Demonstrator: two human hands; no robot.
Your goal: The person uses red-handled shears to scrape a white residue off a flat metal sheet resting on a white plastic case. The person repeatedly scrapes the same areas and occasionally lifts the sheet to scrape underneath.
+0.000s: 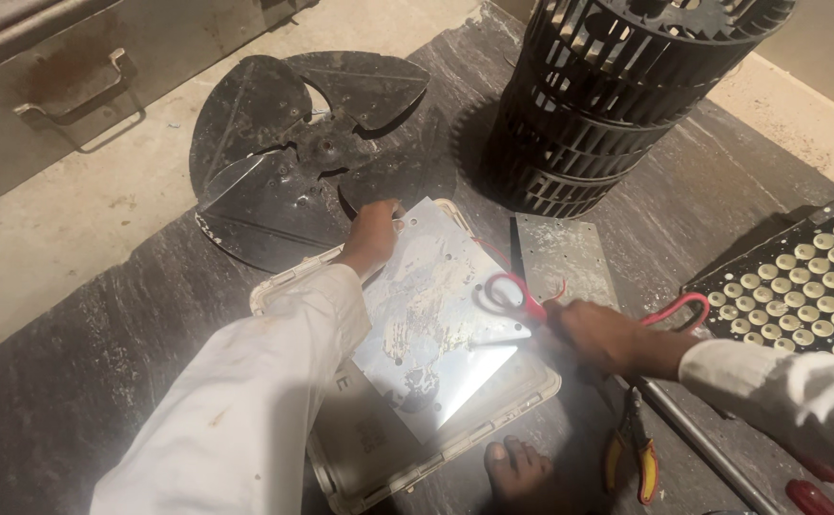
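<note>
Left hand (371, 234) presses closed fingers on the far corner of a metal sheet (431, 315) lying on a white tray (455, 434). Right hand (600, 336) grips red-handled scissors (512, 294) at the sheet's right edge.

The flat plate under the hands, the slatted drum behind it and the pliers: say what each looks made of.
Flat plate: bare sheet metal, probably aluminium; it glares where light hits and shows drilled holes and smears. Slatted drum: likely moulded black plastic, matt, with thin even slats. Pliers: dark metal jaws, handles sleeved in red and yellow plastic or rubber.
</note>
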